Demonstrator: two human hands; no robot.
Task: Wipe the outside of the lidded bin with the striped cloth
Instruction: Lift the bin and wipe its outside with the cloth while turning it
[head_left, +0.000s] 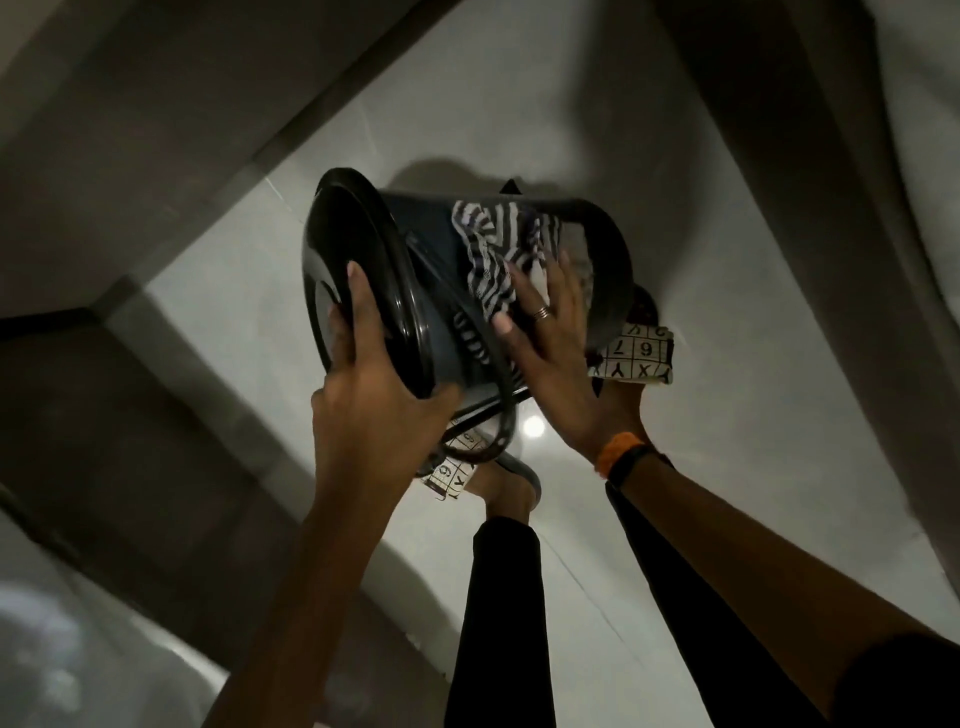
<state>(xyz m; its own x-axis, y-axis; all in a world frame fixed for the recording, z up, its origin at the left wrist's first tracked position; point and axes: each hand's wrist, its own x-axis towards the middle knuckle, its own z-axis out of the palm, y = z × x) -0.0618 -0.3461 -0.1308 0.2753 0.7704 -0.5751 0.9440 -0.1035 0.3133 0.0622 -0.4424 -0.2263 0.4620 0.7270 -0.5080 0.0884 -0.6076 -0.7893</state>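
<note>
A dark lidded bin (426, 270) is held tilted on its side above the floor, its glossy black lid (358, 270) facing left. My left hand (374, 384) grips the lid's rim and the bin's lower edge. A black-and-white striped cloth (493, 249) is bunched on the bin's side wall. My right hand (550, 332), a ring on one finger, presses flat on the cloth, fingers spread. A thin wire handle (483, 410) hangs beneath the bin.
The floor (675, 493) is pale and glossy, with a light reflection under the bin. My legs in black trousers and feet in slippers printed with letters and numbers (636, 353) stand below the bin. Grey walls (130, 156) rise at left, a curtain (831, 182) at right.
</note>
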